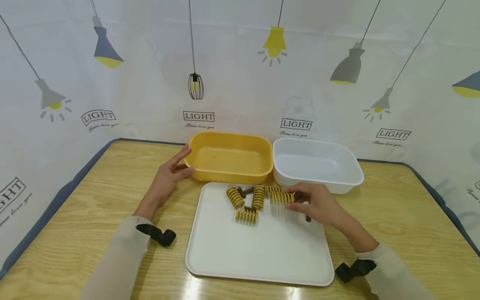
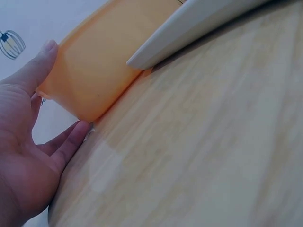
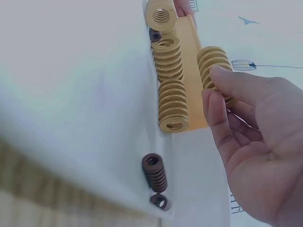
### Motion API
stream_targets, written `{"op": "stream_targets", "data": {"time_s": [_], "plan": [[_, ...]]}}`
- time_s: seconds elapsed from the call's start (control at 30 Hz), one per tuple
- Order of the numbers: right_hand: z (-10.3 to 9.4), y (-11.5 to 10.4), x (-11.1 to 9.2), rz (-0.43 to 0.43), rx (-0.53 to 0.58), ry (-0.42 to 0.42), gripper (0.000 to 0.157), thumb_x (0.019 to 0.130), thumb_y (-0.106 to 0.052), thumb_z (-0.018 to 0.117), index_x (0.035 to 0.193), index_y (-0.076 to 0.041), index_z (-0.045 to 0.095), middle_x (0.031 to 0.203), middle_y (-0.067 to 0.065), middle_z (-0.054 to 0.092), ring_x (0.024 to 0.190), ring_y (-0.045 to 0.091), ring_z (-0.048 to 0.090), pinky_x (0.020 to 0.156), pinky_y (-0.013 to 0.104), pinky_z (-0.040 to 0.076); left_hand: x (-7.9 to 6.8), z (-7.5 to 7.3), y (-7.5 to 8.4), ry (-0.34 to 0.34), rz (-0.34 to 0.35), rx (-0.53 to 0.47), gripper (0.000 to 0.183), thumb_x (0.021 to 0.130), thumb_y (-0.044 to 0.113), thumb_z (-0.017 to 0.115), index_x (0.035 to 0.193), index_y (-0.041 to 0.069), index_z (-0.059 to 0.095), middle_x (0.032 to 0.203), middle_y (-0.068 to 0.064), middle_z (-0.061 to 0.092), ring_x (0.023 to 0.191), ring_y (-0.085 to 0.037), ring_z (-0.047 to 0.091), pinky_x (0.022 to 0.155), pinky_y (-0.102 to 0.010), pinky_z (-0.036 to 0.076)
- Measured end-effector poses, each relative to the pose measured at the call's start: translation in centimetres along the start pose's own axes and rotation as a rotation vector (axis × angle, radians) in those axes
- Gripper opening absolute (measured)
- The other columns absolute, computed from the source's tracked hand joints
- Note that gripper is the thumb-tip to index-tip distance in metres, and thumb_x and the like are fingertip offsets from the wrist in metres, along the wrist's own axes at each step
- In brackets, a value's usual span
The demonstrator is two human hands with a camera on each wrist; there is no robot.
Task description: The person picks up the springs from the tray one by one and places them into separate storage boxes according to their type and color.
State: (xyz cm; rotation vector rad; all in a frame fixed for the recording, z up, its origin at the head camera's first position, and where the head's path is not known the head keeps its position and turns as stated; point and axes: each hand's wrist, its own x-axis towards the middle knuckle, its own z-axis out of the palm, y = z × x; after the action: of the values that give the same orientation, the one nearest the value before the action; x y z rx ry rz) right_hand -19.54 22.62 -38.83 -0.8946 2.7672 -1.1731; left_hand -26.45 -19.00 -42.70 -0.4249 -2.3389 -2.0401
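My right hand pinches a thick yellow coil spring between thumb and fingers, over the upper right part of the white tray. More yellow springs lie on the tray, some on their sides, near its far edge. Small dark brown springs lie among them and by the tray's right side, partly hidden by my right hand in the head view. At the left end of the yellow tub, my left hand rests extended fingers and thumb against its rim and wall.
A white tub stands right of the yellow one, both behind the tray. Wood-grain table surrounds the tray. A pale curtain printed with lamps hangs behind and at the sides.
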Motion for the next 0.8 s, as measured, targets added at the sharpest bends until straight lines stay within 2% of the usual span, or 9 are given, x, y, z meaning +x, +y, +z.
{"op": "stream_targets", "data": {"time_s": [0.1, 0.33, 0.63, 0.8], "plan": [[-0.1, -0.6, 0.5, -0.016, 0.002, -0.001, 0.036, 0.080, -0.008, 0.078, 0.114, -0.002, 0.068, 0.103, 0.007, 0.067, 0.081, 0.014, 0.062, 0.071, 0.025, 0.055, 0.0, 0.1, -0.1, -0.004, 0.002, -0.005, 0.062, 0.092, 0.018, 0.065, 0.148, 0.016, 0.038, 0.156, 0.013, 0.021, 0.122, -0.033, 0.046, 0.089, -0.018, 0.047], [-0.2, -1.8, 2.0, -0.030, -0.013, 0.010, 0.036, 0.079, -0.010, 0.079, 0.112, -0.003, 0.068, 0.100, 0.004, 0.068, 0.080, 0.012, 0.063, 0.072, 0.023, 0.055, 0.0, 0.0, -0.5, -0.002, -0.003, 0.027, 0.061, 0.092, 0.023, 0.065, 0.148, 0.018, 0.039, 0.155, 0.017, 0.022, 0.121, -0.030, 0.048, 0.090, -0.018, 0.046], [-0.1, -2.8, 4.1, 0.011, -0.011, 0.028, 0.035, 0.081, -0.015, 0.078, 0.115, -0.011, 0.069, 0.103, 0.000, 0.068, 0.082, 0.012, 0.063, 0.072, 0.024, 0.055, 0.1, 0.0, -0.1, -0.004, 0.011, -0.006, 0.062, 0.092, 0.022, 0.065, 0.147, 0.014, 0.039, 0.155, 0.017, 0.023, 0.122, -0.034, 0.047, 0.089, -0.019, 0.047], [0.2, -3.2, 5.4, 0.015, -0.012, 0.041, 0.035, 0.081, -0.018, 0.078, 0.115, -0.012, 0.069, 0.101, -0.001, 0.067, 0.082, 0.012, 0.063, 0.072, 0.025, 0.055, 0.1, 0.0, -0.1, 0.001, 0.003, -0.017, 0.060, 0.093, 0.020, 0.064, 0.147, 0.013, 0.039, 0.155, 0.016, 0.023, 0.121, -0.032, 0.048, 0.089, -0.020, 0.048]]}}
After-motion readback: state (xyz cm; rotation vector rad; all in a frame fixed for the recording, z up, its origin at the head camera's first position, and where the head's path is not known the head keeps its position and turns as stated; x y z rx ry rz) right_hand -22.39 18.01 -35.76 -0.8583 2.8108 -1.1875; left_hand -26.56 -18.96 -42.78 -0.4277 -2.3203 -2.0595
